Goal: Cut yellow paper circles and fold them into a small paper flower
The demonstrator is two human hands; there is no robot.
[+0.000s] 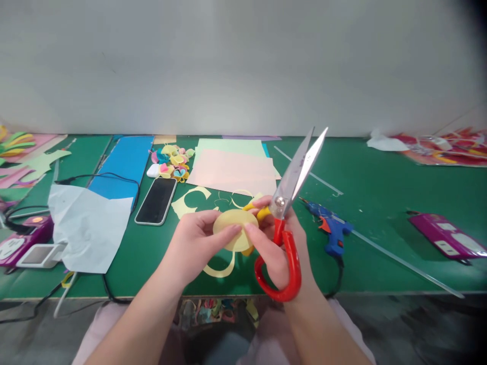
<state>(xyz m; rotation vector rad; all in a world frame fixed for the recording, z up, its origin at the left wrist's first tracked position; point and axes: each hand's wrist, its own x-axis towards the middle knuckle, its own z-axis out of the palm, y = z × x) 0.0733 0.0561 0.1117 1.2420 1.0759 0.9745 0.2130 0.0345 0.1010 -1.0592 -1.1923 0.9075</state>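
yellow disc [233, 217] between the fingers [225, 237]

Phone [155, 201], papers [232, 171] on green table [380, 197]

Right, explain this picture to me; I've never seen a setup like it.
There is no machine here: these are a person's own bare hands, seen from one camera worn on the head, looking forward and down. The left hand and right hand hold a pale yellow disc in front of the person. The right hand also carries red-and-yellow-handled scissors, blades slightly apart and pointing away. On the green table lie a phone, a pink sheet, a blue glue gun and, far right, a purple socket block.
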